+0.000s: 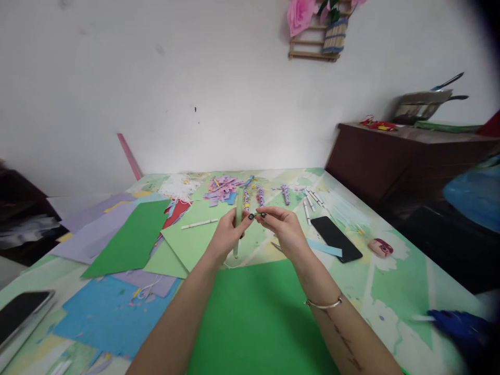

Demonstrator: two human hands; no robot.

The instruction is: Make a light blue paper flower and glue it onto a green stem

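My left hand [228,234] is closed round a pale green strip [239,200], which stands nearly upright; whether it is flat or rolled I cannot tell. Thumb and fingertips of my right hand [284,232] pinch a tiny green piece [257,213] close to my left thumb. Both hands are above the table, just beyond a large green sheet [261,312]. Past them stand small decorated purple rolls [286,194], with a heap of pink and purple paper bits [222,190] to their left.
Coloured sheets [128,239] and blue paper [113,317] cover the left side. A black phone [336,239], a light blue strip [324,248], markers [308,200] and a pink eraser-like object [380,248] lie right. A blue glue gun [457,323] is at the right edge.
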